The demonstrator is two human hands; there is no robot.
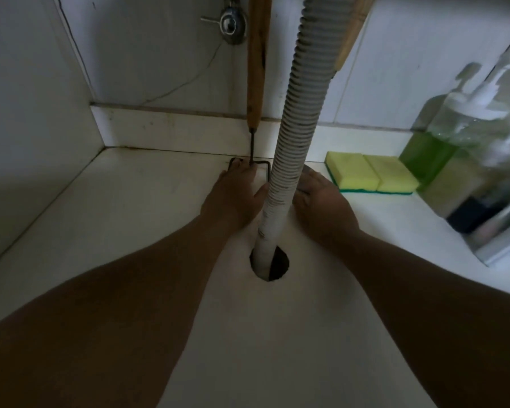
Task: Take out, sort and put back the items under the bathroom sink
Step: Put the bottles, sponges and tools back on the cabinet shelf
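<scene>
My left hand (234,191) lies low on the white cabinet floor (124,219), left of the corrugated drain hose (299,113). Its straight fingertips touch the dark wire frame (249,164) at the foot of a wooden-handled tool (256,69) that leans on the back wall. My right hand (321,198) rests flat on the floor just right of the hose, its fingertips partly hidden behind it. Two yellow sponges (371,175) with green undersides lie side by side right of that hand. Clear pump bottles (454,142) with green liquid stand at the far right, blurred.
The hose drops into a round hole (273,265) in the floor between my forearms. A second wooden handle (355,28) slants behind the hose at the top. A chrome valve (233,23) sits on the back wall. A pale container (501,242) stands at the right edge.
</scene>
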